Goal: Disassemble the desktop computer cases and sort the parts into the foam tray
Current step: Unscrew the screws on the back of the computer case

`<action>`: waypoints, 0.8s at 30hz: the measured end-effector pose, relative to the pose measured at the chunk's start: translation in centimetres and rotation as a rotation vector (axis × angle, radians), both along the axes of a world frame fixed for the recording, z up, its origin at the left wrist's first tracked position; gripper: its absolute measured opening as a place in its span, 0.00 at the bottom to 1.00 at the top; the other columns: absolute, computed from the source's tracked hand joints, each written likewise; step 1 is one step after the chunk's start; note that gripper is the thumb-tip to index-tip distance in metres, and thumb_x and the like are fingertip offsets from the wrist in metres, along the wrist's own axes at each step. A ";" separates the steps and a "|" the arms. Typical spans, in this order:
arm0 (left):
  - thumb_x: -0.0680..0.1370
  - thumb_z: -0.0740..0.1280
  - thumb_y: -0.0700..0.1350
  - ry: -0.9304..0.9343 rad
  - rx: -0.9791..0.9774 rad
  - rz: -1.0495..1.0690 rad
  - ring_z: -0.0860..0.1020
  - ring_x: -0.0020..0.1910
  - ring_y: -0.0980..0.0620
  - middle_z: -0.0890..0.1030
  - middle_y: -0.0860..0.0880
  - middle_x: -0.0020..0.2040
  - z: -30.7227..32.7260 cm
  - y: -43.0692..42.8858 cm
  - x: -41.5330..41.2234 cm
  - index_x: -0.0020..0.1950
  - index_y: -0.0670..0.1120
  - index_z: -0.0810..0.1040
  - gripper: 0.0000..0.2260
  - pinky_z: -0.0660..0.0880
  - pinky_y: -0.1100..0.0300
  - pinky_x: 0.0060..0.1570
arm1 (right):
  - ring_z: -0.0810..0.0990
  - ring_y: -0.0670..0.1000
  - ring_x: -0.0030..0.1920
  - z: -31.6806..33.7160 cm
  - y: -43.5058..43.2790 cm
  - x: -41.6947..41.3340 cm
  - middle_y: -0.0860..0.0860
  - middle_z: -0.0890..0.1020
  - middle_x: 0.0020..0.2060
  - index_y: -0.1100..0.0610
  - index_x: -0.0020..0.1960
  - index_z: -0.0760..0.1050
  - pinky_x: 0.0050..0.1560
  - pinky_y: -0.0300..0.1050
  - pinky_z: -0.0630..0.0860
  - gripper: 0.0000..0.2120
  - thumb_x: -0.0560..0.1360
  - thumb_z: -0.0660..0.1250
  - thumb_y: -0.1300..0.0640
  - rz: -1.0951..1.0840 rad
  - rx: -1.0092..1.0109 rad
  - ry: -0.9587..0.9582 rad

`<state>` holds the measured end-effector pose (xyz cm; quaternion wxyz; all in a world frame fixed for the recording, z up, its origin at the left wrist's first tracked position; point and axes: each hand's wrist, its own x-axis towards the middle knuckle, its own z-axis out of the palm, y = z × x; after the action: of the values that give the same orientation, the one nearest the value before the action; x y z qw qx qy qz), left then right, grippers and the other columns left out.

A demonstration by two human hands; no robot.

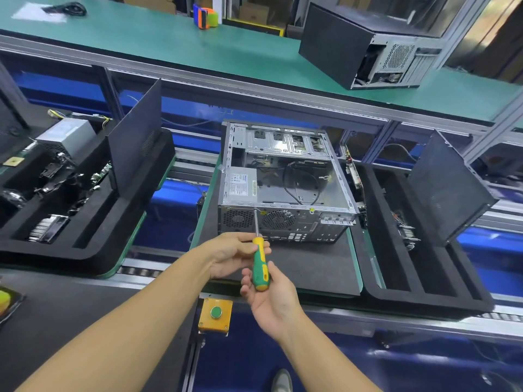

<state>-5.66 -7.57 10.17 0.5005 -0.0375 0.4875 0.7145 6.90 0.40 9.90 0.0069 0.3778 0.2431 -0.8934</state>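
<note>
Foam tray point(85, 222) number one lies well to the left of the left hand point(232, 256): black, soft-looking, matte foam with rounded corners and long rectangular slots holding a grey metal power unit point(68, 135), a finned heat sink point(48, 227) and small boards. A flat, dark side panel point(135, 137) stands upright in its right-hand slot. The left hand pinches the upper end of the screwdriver point(260, 264) handle between curled fingers and thumb. The handle is smooth green and yellow plastic, the shaft thin bright steel. The tool's long axis runs up and away from the person, its tip pointing at the top edge of the rear face of the computer case point(283, 188), between two round fan grilles. The right hand point(271, 298), palm up, curls thumb and fingers round the handle's butt end. The case sits just beyond both hands on a dark mat, a boxy shell of bare sheet metal with its open side up, its perforated rear face towards the person and its long axis running away. A labelled power supply point(240, 185) fills its near-left corner, beside loose black cables. Right of the right hand lies a second black foam tray point(424, 264) with another dark panel point(447, 188) leaning upright in it.
</note>
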 end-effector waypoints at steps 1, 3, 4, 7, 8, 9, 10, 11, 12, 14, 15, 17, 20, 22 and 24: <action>0.80 0.60 0.28 -0.008 0.010 -0.008 0.83 0.57 0.42 0.83 0.37 0.58 0.0 -0.1 -0.1 0.63 0.36 0.75 0.13 0.79 0.50 0.54 | 0.80 0.53 0.31 0.0 -0.1 -0.1 0.60 0.81 0.36 0.67 0.61 0.75 0.30 0.45 0.79 0.18 0.84 0.60 0.52 -0.003 0.034 0.004; 0.80 0.63 0.33 -0.004 -0.010 -0.043 0.83 0.57 0.43 0.83 0.39 0.58 0.1 -0.1 -0.2 0.64 0.37 0.75 0.13 0.78 0.51 0.56 | 0.79 0.51 0.32 -0.2 -0.2 -0.3 0.58 0.80 0.35 0.64 0.60 0.75 0.30 0.45 0.79 0.11 0.82 0.65 0.57 -0.023 0.125 0.000; 0.80 0.66 0.37 0.017 -0.037 -0.077 0.83 0.55 0.44 0.85 0.41 0.56 0.2 0.0 -0.1 0.63 0.38 0.76 0.12 0.77 0.52 0.55 | 0.79 0.50 0.32 -0.4 -0.3 -0.4 0.57 0.79 0.36 0.62 0.60 0.74 0.31 0.44 0.79 0.10 0.81 0.67 0.59 -0.028 0.172 -0.007; 0.78 0.71 0.42 0.144 -0.120 -0.163 0.82 0.46 0.47 0.84 0.46 0.39 0.2 0.7 0.4 0.56 0.39 0.78 0.09 0.78 0.56 0.51 | 0.76 0.49 0.35 -0.4 -0.4 -0.7 0.55 0.78 0.43 0.57 0.62 0.71 0.31 0.42 0.77 0.15 0.78 0.71 0.62 -0.038 0.253 -0.028; 0.78 0.71 0.40 0.157 -0.135 -0.138 0.82 0.44 0.48 0.83 0.46 0.38 0.1 0.9 0.5 0.55 0.38 0.79 0.08 0.79 0.57 0.49 | 0.75 0.49 0.36 -0.4 -0.4 -0.8 0.55 0.78 0.44 0.58 0.62 0.71 0.31 0.42 0.77 0.16 0.77 0.71 0.62 -0.049 0.243 -0.026; 0.77 0.71 0.37 0.160 -0.146 -0.103 0.82 0.42 0.49 0.83 0.45 0.38 -0.2 1.0 0.4 0.56 0.38 0.80 0.08 0.79 0.58 0.46 | 0.75 0.49 0.35 -0.2 -0.4 -0.9 0.55 0.78 0.44 0.59 0.62 0.72 0.32 0.43 0.78 0.15 0.77 0.72 0.60 -0.057 0.218 -0.025; 0.77 0.70 0.34 0.152 -0.148 -0.080 0.82 0.41 0.49 0.83 0.45 0.40 -0.4 1.0 0.3 0.56 0.38 0.80 0.08 0.80 0.59 0.44 | 0.75 0.49 0.34 -0.1 -0.3 -0.9 0.55 0.78 0.43 0.60 0.61 0.74 0.32 0.44 0.78 0.15 0.78 0.72 0.57 -0.066 0.179 -0.027; 0.77 0.69 0.32 0.141 -0.139 -0.064 0.83 0.41 0.49 0.83 0.44 0.41 -0.5 1.0 0.1 0.56 0.38 0.80 0.08 0.80 0.59 0.42 | 0.76 0.50 0.33 0.0 -0.1 -0.8 0.56 0.78 0.41 0.61 0.59 0.75 0.31 0.45 0.79 0.16 0.78 0.71 0.52 -0.069 0.127 -0.031; 0.77 0.68 0.30 0.122 -0.122 -0.049 0.84 0.43 0.49 0.83 0.43 0.43 -0.5 0.9 0.0 0.56 0.38 0.80 0.09 0.81 0.58 0.43 | 0.77 0.51 0.32 0.0 0.1 -0.6 0.57 0.78 0.38 0.62 0.59 0.76 0.31 0.46 0.79 0.18 0.80 0.68 0.48 -0.067 0.064 -0.032; 0.77 0.65 0.27 0.058 -0.073 -0.020 0.85 0.49 0.44 0.84 0.39 0.48 -0.7 0.7 -0.2 0.59 0.37 0.79 0.12 0.81 0.54 0.49 | 0.79 0.54 0.31 0.0 0.3 -0.3 0.59 0.78 0.35 0.64 0.61 0.75 0.30 0.47 0.79 0.21 0.83 0.61 0.46 -0.056 -0.031 -0.030; 0.77 0.64 0.26 0.031 -0.053 -0.012 0.85 0.51 0.43 0.85 0.38 0.50 -0.7 0.6 -0.2 0.60 0.37 0.78 0.14 0.80 0.52 0.51 | 0.79 0.54 0.31 -0.1 0.3 -0.2 0.59 0.79 0.35 0.65 0.62 0.74 0.30 0.47 0.79 0.21 0.84 0.59 0.47 -0.053 -0.044 -0.029; 0.77 0.62 0.25 0.010 -0.024 -0.012 0.84 0.54 0.41 0.84 0.37 0.54 -0.6 0.7 -0.3 0.64 0.37 0.76 0.16 0.79 0.51 0.53 | 0.79 0.53 0.31 -0.2 0.3 -0.2 0.59 0.79 0.34 0.67 0.62 0.75 0.29 0.45 0.79 0.19 0.84 0.60 0.51 -0.054 -0.008 -0.036; 0.77 0.59 0.24 0.012 -0.002 -0.037 0.83 0.57 0.41 0.83 0.36 0.59 -0.3 1.0 -0.6 0.66 0.38 0.73 0.19 0.78 0.51 0.56 | 0.79 0.51 0.33 -0.4 0.2 -0.5 0.58 0.79 0.37 0.63 0.59 0.75 0.30 0.44 0.79 0.11 0.82 0.65 0.57 -0.072 0.128 -0.049; 0.78 0.59 0.27 0.004 -0.014 -0.018 0.83 0.57 0.42 0.83 0.37 0.59 -0.2 1.5 -0.6 0.66 0.38 0.73 0.18 0.75 0.49 0.63 | 0.78 0.50 0.35 -0.4 0.3 -0.5 0.57 0.78 0.42 0.59 0.58 0.72 0.32 0.43 0.79 0.10 0.79 0.69 0.62 -0.069 0.196 -0.044; 0.80 0.61 0.34 0.011 -0.069 0.049 0.83 0.55 0.44 0.82 0.39 0.60 0.0 2.4 -0.6 0.65 0.38 0.73 0.14 0.77 0.50 0.57 | 0.77 0.50 0.37 -0.3 0.4 -0.6 0.57 0.77 0.46 0.58 0.60 0.71 0.33 0.42 0.79 0.14 0.78 0.70 0.65 -0.072 0.232 -0.049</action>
<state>-6.27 -5.14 10.13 0.4785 -0.0630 0.5135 0.7095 6.29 0.84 9.58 -0.0632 0.4064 0.3308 -0.8494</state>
